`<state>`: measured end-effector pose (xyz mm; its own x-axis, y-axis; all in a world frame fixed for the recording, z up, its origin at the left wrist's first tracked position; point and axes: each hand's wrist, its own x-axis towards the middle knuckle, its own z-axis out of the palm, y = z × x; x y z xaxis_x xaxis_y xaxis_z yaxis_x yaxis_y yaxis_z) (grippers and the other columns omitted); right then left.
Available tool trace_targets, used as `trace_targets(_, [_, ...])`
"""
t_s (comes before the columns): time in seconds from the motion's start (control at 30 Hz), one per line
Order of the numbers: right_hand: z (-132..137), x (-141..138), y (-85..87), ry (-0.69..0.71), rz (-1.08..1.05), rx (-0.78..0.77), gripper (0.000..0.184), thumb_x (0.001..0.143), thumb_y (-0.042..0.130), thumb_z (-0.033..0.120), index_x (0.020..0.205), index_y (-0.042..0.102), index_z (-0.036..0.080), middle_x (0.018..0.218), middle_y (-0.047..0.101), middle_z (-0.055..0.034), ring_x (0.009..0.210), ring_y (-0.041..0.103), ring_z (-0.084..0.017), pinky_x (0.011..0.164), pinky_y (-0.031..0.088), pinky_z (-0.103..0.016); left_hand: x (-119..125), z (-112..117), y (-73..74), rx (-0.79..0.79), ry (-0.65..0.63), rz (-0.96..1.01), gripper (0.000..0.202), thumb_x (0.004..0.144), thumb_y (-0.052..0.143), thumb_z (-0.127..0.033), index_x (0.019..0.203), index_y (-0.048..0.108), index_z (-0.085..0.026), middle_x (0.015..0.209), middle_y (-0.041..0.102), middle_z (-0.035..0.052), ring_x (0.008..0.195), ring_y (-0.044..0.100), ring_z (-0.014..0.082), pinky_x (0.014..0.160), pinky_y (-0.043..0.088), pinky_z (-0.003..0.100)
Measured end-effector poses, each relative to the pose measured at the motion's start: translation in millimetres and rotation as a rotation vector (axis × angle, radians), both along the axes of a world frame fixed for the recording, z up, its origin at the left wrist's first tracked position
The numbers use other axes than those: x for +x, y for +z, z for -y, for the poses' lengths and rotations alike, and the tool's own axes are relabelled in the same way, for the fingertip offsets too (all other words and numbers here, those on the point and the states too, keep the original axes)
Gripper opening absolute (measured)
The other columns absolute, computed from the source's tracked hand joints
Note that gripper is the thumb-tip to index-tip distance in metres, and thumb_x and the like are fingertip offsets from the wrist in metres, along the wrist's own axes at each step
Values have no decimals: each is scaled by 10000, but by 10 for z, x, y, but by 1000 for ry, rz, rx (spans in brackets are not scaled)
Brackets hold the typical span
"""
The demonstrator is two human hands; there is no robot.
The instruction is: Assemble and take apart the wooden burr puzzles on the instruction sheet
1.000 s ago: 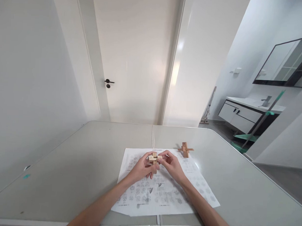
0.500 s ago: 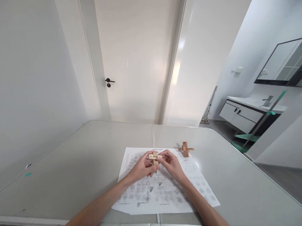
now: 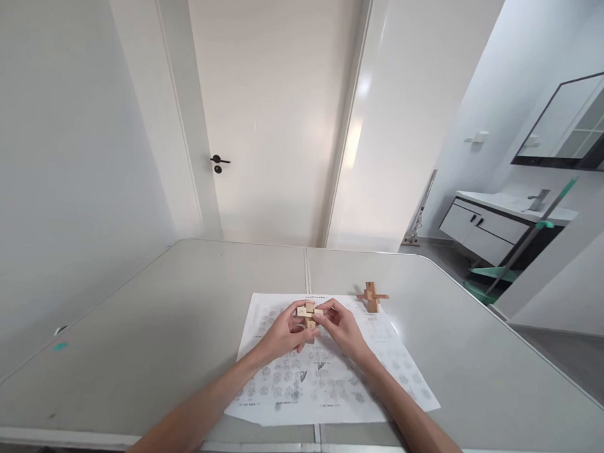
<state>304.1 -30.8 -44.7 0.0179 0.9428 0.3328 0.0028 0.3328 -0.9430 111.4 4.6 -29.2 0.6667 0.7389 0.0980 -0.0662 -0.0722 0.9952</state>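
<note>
Both my hands meet over a printed paper sheet [image 3: 325,388] on the grey table [image 3: 151,340]. Between them is a small wooden block puzzle [image 3: 308,313] made of pale interlocked bars. My left hand [image 3: 283,334] grips it from the left and below with curled fingers. My right hand [image 3: 342,330] pinches its right side with thumb and fingertips. A second wooden puzzle [image 3: 372,298], cross-shaped and darker, stands on the table just beyond the sheet's far right corner, apart from both hands.
A seam [image 3: 306,270] runs down the middle of the table. A white door with a dark handle [image 3: 218,161] stands behind it. At the right, a doorway shows a vanity cabinet [image 3: 486,231], a mirror and a green-handled mop [image 3: 526,243].
The hands and the puzzle stay in nearly the same spot; the puzzle has been turned slightly between the fingers. The view has drifted a little.
</note>
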Motion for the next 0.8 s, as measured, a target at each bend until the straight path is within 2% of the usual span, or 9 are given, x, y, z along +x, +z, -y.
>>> trace_targets(0.2, [6,-2,-7,0,14,6,428,869,755,626,967,649,223,784,742,-49,730,695,-237,716,528,-361,-6,20,47,-37,-22,7,666,835,840,-462,1358,517,-207,775,634,-32,413,425,31,408,351,190])
trace_targets(0.4, [30,-18,4,-18,41,28,399,891,740,607,962,649,225,802,739,-51,753,695,-239,725,538,-360,-21,41,80,-26,-19,6,664,827,840,-472,1347,525,-203,771,639,-27,443,435,40,425,353,187])
trace_targets(0.6, [36,-59,11,-91,72,69,332,898,754,541,948,646,231,913,713,-60,812,672,-234,785,537,-369,-23,19,62,-26,-2,-13,660,824,837,-478,1341,526,-210,787,670,-15,423,435,32,431,349,186])
trace_targets(0.8, [15,-38,10,-71,95,45,361,904,730,568,1001,658,228,895,730,-58,814,689,-242,766,546,-361,1,9,72,-24,13,-11,698,815,850,-475,1348,496,-197,775,671,-20,423,462,42,421,353,187])
